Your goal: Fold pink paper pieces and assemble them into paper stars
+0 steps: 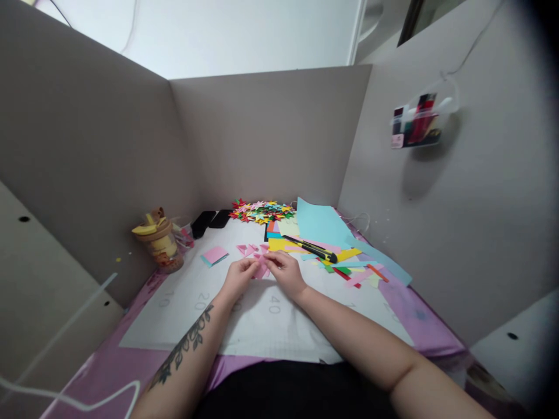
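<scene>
Between my two hands is a small piece of pink paper (261, 269), pinched at its left edge by my left hand (241, 276) and at its right by my right hand (285, 271). Both hands are closed, and the fingers hide part of the paper. Just beyond them lie several small folded pink paper pieces (248, 250). Left of my left hand rests a stack of square paper (214, 255), pink on top with blue below. A black and yellow utility knife (312, 249) lies beyond my right hand, on coloured paper.
Several folded paper stars (262, 212) are heaped at the back. Large light-blue sheets (323, 224) and coloured strips (356, 272) lie to the right. A drink cup (159, 244) and black phone-like slabs (204, 222) stand left. Grey panels (271, 134) enclose the white mat (187, 331).
</scene>
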`<action>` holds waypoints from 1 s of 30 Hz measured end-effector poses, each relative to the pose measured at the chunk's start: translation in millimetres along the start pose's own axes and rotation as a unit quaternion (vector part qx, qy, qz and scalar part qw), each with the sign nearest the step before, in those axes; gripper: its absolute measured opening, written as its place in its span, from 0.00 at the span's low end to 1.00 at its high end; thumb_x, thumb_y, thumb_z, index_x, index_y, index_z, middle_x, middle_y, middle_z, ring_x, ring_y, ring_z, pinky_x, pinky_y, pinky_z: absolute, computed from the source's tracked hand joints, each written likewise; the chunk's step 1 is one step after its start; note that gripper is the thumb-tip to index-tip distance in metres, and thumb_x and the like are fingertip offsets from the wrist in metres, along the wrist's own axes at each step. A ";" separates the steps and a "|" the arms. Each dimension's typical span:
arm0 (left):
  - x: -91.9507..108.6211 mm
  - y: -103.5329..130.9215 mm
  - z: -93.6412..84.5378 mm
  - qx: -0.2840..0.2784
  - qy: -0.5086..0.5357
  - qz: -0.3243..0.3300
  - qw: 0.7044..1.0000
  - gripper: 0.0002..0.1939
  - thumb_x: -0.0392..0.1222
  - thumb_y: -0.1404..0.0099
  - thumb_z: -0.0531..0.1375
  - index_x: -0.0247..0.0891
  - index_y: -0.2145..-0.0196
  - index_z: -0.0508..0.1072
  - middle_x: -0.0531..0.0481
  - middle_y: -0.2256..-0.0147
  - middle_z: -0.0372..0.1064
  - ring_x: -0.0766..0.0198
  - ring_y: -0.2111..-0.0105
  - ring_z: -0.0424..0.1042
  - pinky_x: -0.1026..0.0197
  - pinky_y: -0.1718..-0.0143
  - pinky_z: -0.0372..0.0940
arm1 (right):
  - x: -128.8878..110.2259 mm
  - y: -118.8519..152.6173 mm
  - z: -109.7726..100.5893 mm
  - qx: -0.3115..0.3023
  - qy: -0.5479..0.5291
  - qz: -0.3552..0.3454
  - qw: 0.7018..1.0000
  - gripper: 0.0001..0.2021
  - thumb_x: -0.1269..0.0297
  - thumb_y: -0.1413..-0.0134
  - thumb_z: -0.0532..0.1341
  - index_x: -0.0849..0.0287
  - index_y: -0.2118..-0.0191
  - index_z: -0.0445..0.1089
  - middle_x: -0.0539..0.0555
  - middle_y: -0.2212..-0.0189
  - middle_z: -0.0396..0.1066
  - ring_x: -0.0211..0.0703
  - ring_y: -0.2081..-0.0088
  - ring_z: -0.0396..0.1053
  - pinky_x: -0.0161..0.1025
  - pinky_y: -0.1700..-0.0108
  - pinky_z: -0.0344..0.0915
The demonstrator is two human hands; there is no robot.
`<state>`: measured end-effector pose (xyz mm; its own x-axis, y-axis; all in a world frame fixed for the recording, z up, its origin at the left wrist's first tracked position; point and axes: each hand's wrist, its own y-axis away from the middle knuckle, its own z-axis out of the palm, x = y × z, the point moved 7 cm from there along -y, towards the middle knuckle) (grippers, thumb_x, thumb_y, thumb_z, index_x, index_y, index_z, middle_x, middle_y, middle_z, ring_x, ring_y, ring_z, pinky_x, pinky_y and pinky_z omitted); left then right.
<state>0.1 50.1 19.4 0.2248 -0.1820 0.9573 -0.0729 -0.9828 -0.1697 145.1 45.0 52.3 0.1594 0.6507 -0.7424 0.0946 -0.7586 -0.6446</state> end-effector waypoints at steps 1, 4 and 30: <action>-0.6 -0.3 -0.1 0.000 -0.004 0.003 1.000 0.20 0.53 0.45 0.58 0.31 0.69 0.74 0.51 0.78 0.68 0.67 0.78 0.62 0.66 0.74 0.58 | 0.7 0.1 0.0 0.001 -0.001 0.001 1.000 0.07 0.65 0.48 0.59 0.53 0.65 0.74 0.54 0.68 0.71 0.43 0.65 0.68 0.41 0.62 0.65; -1.9 -0.9 -0.5 0.001 -0.014 0.014 1.000 0.21 0.54 0.45 0.58 0.31 0.67 0.75 0.50 0.77 0.69 0.67 0.77 0.63 0.65 0.74 0.59 | 3.0 0.5 0.4 0.002 0.001 0.003 1.000 0.07 0.64 0.48 0.59 0.53 0.65 0.74 0.54 0.68 0.71 0.43 0.65 0.68 0.41 0.62 0.65; 5.5 -0.1 2.2 0.008 -0.078 0.062 0.995 0.18 0.49 0.40 0.53 0.32 0.69 0.75 0.54 0.81 0.62 0.69 0.79 0.57 0.67 0.76 0.53 | 34.8 -0.5 8.7 0.016 -0.186 0.176 0.967 0.17 0.66 0.58 0.61 0.57 0.60 0.59 0.42 0.82 0.61 0.35 0.79 0.60 0.33 0.74 0.59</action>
<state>3.5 49.1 24.2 0.3624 -0.3034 0.8812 -0.0941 -0.9526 -0.2893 142.1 68.3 25.1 -0.1879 0.3232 -0.9275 0.0678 -0.9378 -0.3406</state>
